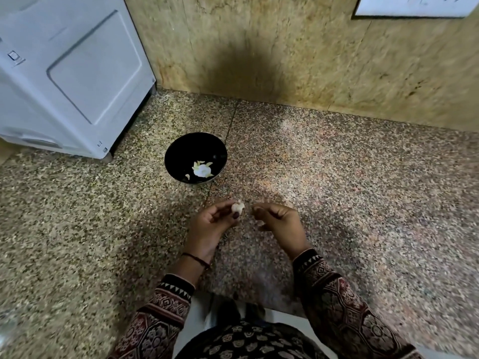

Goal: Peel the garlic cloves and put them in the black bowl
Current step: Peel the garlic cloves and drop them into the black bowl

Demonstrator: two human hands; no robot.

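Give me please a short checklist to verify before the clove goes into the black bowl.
1. Clove secured: the left hand pinches the garlic clove: ok.
2. Clove fully peeled: too blurred: cannot tell.
3. Free of peel: the right hand has curled fingers, contents unclear: cannot tell.
4. Target ready: the black bowl stands upright on the speckled surface, ahead of both hands: ok.
5. Room inside: only a few white pieces lie in it: ok.
6. Way to the bowl: nothing stands between: ok.
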